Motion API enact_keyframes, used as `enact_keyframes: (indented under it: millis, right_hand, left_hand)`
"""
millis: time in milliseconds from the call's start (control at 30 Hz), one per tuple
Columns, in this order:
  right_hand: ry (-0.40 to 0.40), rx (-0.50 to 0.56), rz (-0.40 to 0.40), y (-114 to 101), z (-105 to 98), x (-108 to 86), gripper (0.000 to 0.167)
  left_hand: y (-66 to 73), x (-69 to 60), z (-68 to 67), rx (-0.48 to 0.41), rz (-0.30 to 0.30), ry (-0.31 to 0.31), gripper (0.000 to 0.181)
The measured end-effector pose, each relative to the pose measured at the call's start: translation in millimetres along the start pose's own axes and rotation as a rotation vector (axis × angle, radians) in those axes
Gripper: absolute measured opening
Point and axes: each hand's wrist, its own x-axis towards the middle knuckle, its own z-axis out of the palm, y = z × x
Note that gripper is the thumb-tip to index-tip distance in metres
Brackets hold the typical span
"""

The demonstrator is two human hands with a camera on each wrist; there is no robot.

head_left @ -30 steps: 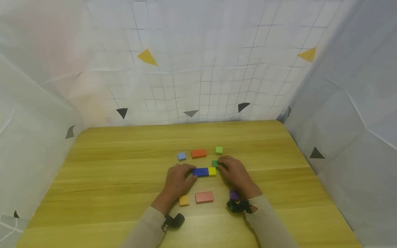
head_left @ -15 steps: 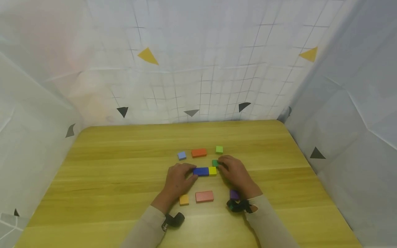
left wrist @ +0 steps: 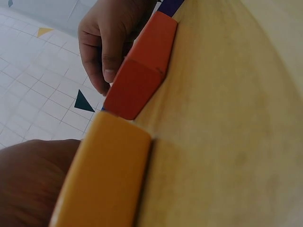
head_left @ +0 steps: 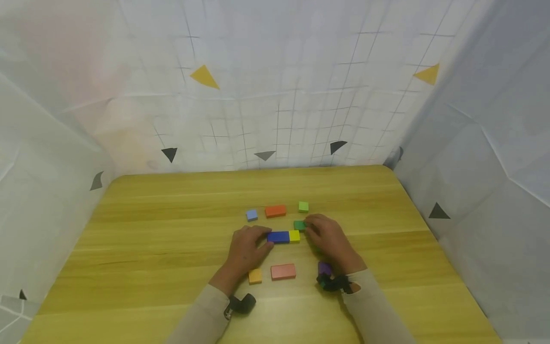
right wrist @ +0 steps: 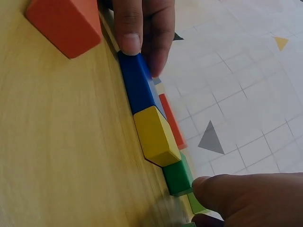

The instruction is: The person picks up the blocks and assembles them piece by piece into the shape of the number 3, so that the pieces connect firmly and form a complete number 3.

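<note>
A blue block (head_left: 278, 237) and a yellow block (head_left: 294, 236) lie end to end on the table. My left hand (head_left: 246, 248) pinches the blue block's left end between thumb and fingers, as the right wrist view also shows. Just behind the yellow block sits a green block (right wrist: 178, 176). My right hand (head_left: 331, 241) is at its right side; the thumb (right wrist: 208, 189) is against or very close to its edge, and nothing shows gripped between the fingertips. In the left wrist view, an orange-yellow block (left wrist: 102, 170) and a salmon-red block (left wrist: 142, 71) loom close.
Behind the hands lie a light blue block (head_left: 251, 215), a red-orange block (head_left: 275, 211) and a lime block (head_left: 303, 207). Nearer are a pink block (head_left: 283, 272) and a purple block (head_left: 324, 268), partly hidden by the right wrist. White sheeting encloses the wooden table (head_left: 150, 229).
My right hand has shifted slightly right, away from the green block, showing more of it. The left hand and the blocks look unmoved.
</note>
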Motion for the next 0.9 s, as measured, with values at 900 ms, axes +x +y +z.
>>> enact_keyframes:
  millis: [900]
  right_hand:
    - [-0.013,-0.063,-0.011,1,-12,-16.6,0.022]
  left_hand:
    - [-2.6,-0.9,2.6,-0.016,0.022,0.036,0.035]
